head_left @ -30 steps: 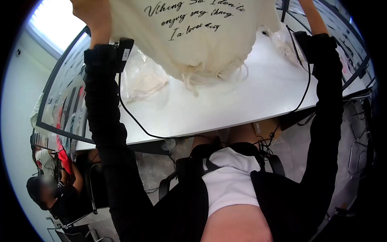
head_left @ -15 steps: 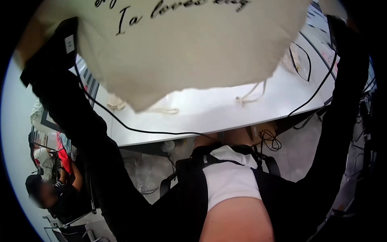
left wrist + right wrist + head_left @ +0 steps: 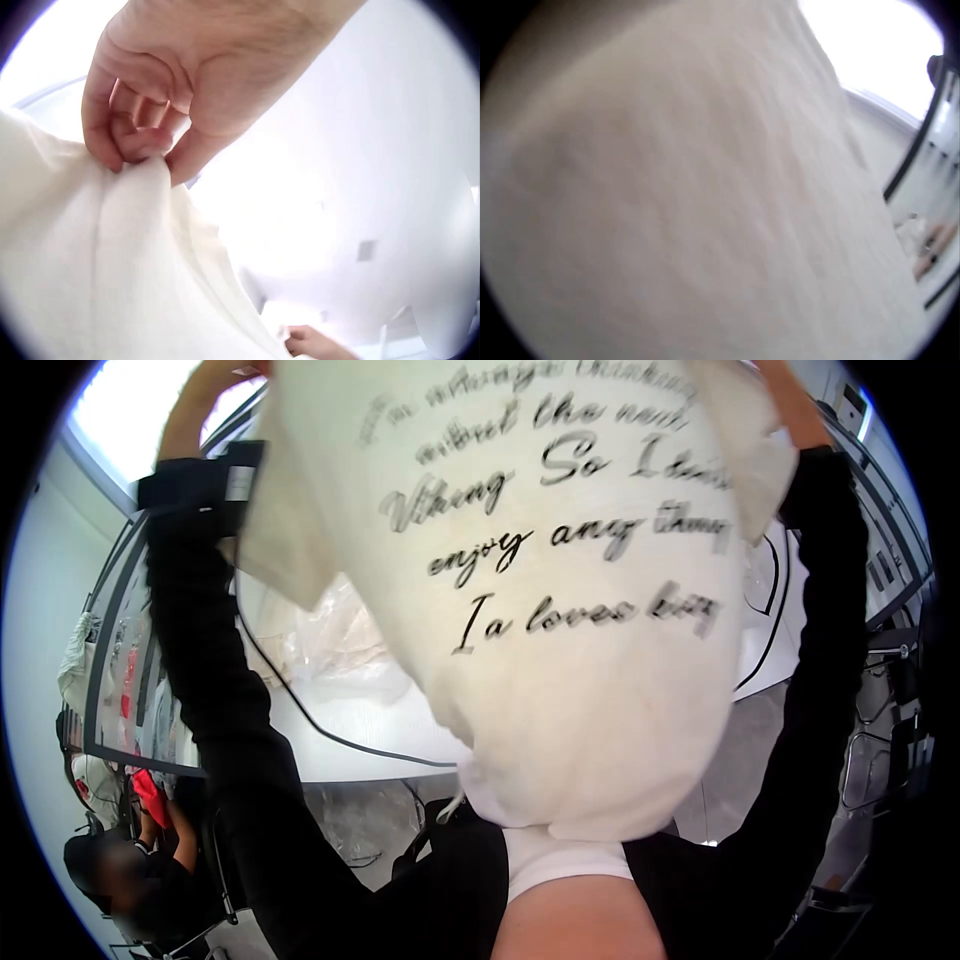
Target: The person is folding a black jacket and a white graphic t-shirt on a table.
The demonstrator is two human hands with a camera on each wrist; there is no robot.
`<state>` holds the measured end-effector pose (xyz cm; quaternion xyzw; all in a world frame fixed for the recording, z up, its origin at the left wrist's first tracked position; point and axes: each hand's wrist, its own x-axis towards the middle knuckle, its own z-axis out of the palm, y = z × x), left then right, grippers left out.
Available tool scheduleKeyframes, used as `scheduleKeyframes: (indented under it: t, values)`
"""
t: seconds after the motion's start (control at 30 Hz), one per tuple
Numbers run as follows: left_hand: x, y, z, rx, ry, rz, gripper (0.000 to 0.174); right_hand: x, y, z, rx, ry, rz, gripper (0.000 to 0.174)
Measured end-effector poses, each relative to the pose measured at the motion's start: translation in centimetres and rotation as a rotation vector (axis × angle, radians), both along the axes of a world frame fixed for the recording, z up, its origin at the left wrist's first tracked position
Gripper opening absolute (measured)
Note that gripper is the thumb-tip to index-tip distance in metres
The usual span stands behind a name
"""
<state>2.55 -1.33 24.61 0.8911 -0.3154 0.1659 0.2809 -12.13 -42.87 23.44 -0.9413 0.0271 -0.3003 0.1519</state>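
Observation:
A cream T-shirt [image 3: 590, 690] with black script lettering hangs in front of me, held up by both hands. Its gathered hem droops over the table's front edge and overlaps my lap, with a drawstring end [image 3: 452, 806] at its left. In the left wrist view, my left hand [image 3: 176, 86] pinches the cloth between thumb and curled fingers, the shirt falling in folds below. Small at the bottom of that view, my right hand [image 3: 311, 343] grips the opposite side. Blurred cloth fills most of the right wrist view and hides that hand there.
On the white table [image 3: 335, 755] lies a clear plastic bag [image 3: 345, 645] with pale cloth inside. A black cable [image 3: 300, 720] runs from my left wrist across the table front. Another person [image 3: 130, 875] sits at lower left, near a dark-framed rack [image 3: 95, 710].
The shirt swung up close to the head camera with its hem spread, then dropped lower and nearer my body. More lettering shows now, and the hem hangs narrower over my lap.

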Motion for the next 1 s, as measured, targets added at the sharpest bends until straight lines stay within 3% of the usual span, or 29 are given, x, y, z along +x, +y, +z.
scheduleKeyframes:
  t: [0.03, 0.07, 0.2, 0.27, 0.33, 0.47, 0.5, 0.57, 0.6, 0.63, 0.67, 0.77, 0.83, 0.87, 0.9, 0.93, 1.0]
  values:
    - [3.0, 0.9, -1.7, 0.055, 0.066, -0.246, 0.031, 2.6, -0.6, -3.4, -0.049, 0.144, -0.027, 0.022]
    - [2.7, -2.6, -4.6, 0.256, -0.035, 0.13, 0.036, 6.0, -2.3, -7.2, -0.081, 0.191, -0.11, 0.016]
    - [11.4, -6.0, -17.3, 0.026, 0.37, -0.034, 0.028, 10.8, -3.2, -16.2, -0.031, 0.248, 0.089, 0.012]
    - [14.1, -7.3, -22.6, -0.101, 0.366, -0.034, 0.018, 13.3, -3.1, -20.9, -0.204, 0.077, 0.087, 0.014]
    - [11.4, -8.6, -23.7, -0.082, 0.178, 0.007, 0.016, 13.6, -3.3, -23.9, -0.378, -0.101, 0.069, 0.015]
    - [10.5, -9.0, -26.0, -0.071, -0.063, 0.088, 0.021, 14.1, -3.5, -25.7, -0.246, 0.125, -0.033, 0.036]
    - [11.0, -8.8, -26.8, 0.111, -0.006, 0.079, 0.036, 14.1, -3.3, -26.8, -0.22, 0.148, -0.042, 0.042]
    - [11.2, -8.0, -28.5, 0.136, -0.203, -0.088, 0.041, 12.7, -3.0, -26.3, -0.14, 0.29, -0.014, 0.056]
    - [11.6, -7.6, -29.2, 0.15, -0.307, -0.173, 0.044, 11.8, -2.6, -26.5, -0.146, 0.21, 0.001, 0.057]
    - [9.0, -7.6, -27.8, 0.196, -0.113, -0.15, 0.045, 10.9, -2.3, -26.6, -0.153, 0.125, 0.014, 0.057]
    - [8.5, -7.4, -28.2, 0.217, -0.152, -0.225, 0.039, 9.8, -1.9, -26.6, -0.158, 0.039, 0.022, 0.058]
    - [1.3, -7.0, -26.9, 0.194, 0.097, -0.45, 0.026, 6.4, -0.6, -26.2, 0.019, 0.149, 0.123, 0.051]
    - [-3.4, -6.6, -26.9, 0.189, 0.181, -0.578, 0.025, 4.9, -1.1, -27.7, -0.071, 0.276, 0.289, 0.043]
    - [-5.1, -6.3, -27.5, 0.24, 0.174, -0.664, 0.027, 3.9, -1.1, -28.4, -0.118, 0.341, 0.373, 0.039]
    - [-7.4, -6.3, -27.0, 0.338, 0.268, -0.676, 0.029, 2.2, -0.3, -28.3, -0.051, 0.453, 0.408, 0.035]
    - [-7.8, -5.8, -28.9, 0.346, 0.206, -0.814, 0.035, 0.6, 0.6, -28.0, 0.014, 0.567, 0.444, 0.032]
    - [-10.4, -5.1, -30.0, 0.554, 0.29, -0.748, 0.059, -0.7, -0.2, -31.4, 0.057, 0.567, 0.606, 0.034]
